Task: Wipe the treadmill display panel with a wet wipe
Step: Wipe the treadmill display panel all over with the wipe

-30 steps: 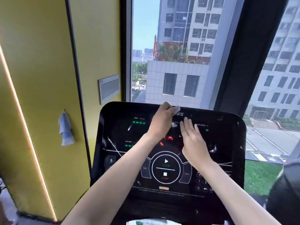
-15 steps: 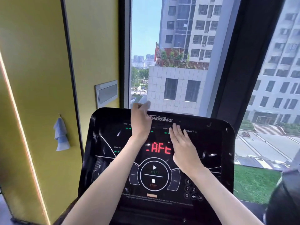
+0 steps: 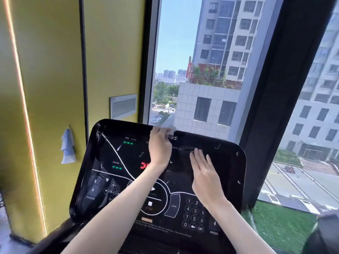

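Observation:
The glossy black treadmill display panel (image 3: pixel 225 165) fills the lower middle, with green and red lights, a round start/stop dial and a number keypad. My left hand (image 3: pixel 159 146) is at the panel's top edge near the logo, its fingers curled round a white wet wipe (image 3: pixel 169 130) that sticks out past the fingertips. My right hand (image 3: pixel 204 173) lies flat on the panel's right-centre, fingers straight and together. Most of the wipe is hidden under my left hand.
A yellow wall stands on the left with a pale blue cloth (image 3: pixel 67 146) hanging from a hook and a grey vent plate (image 3: pixel 123 106). Behind the panel is a large window with a dark frame (image 3: pixel 271 99) and buildings outside.
My left hand with the wipe has slid right along the panel's top edge, back to the logo. My right hand stays flat on the panel. The camera view has shifted.

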Tool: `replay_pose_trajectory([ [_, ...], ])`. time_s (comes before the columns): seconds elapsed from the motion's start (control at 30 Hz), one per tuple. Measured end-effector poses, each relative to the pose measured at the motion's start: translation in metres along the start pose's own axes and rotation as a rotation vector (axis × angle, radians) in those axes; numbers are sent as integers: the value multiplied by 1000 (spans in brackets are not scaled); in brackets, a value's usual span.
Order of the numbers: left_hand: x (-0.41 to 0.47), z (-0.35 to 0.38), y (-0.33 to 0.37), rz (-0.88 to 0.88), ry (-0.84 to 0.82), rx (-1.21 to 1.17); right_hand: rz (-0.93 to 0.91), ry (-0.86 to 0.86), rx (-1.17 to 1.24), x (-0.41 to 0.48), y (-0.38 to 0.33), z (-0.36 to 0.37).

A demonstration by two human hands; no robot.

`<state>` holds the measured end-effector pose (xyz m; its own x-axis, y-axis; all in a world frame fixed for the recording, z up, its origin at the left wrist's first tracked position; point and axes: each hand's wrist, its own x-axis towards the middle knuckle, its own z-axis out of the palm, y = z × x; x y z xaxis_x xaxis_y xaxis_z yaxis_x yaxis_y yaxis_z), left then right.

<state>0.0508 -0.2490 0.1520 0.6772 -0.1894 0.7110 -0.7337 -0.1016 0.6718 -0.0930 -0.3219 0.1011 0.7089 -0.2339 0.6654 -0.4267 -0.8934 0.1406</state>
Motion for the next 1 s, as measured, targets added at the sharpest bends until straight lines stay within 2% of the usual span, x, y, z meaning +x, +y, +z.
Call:
replay_pose_trajectory([
  [0.07, -10, 8, 6, 187, -157, 33, -4, 3, 0, 0, 1, 2],
  [0.1, -8, 9, 5, 196, -162, 38, -8, 7, 5, 1, 2, 1],
  [0.13, -3, 8, 1, 136, -106, 38, -11, 10, 13, 1, 4, 1],
  [0.2, 1, 5, -4, -54, 107, 57, -13, 10, 22, 0, 5, 2],
  [0.23, -2, 6, -2, -80, 155, 89, -14, 10, 21, 0, 5, 2],
  [0.27, -9, 10, 4, -28, 130, 126, -14, 5, 18, -1, 5, 3],
  [0.37, -31, 24, 23, 259, -109, 174, -27, -14, -20, 0, 3, 3],
  [0.4, -27, 23, 23, 274, -134, 165, -30, -20, -35, 1, 3, 2],
  [0.5, 0, 15, 9, 45, -10, 129, -27, -13, -50, 2, 3, 3],
  [0.57, 3, 15, 8, 8, 53, 155, -18, -3, -37, 1, 1, 5],
  [0.6, -4, 17, 15, 83, 18, 170, -13, -1, -30, 1, 0, 6],
  [0.7, -31, 30, 31, 411, -222, 228, -10, -1, -25, 1, -1, 5],
  [0.73, -28, 29, 28, 449, -244, 244, -16, -1, -25, 2, 0, 4],
  [0.77, -19, 27, 22, 417, -215, 245, -27, -3, -23, 1, 2, 3],
  [0.87, 5, 14, 5, 99, 31, 161, -31, -28, -24, 0, 4, -1],
  [0.9, 6, 14, 4, 59, 79, 176, -29, -34, -19, 0, 4, -1],
  [0.93, 3, 16, 8, 88, 76, 212, -27, -46, -6, 1, 3, -2],
  [1.0, -13, 27, 22, 275, -67, 265, -30, -61, 23, 1, 3, -3],
])
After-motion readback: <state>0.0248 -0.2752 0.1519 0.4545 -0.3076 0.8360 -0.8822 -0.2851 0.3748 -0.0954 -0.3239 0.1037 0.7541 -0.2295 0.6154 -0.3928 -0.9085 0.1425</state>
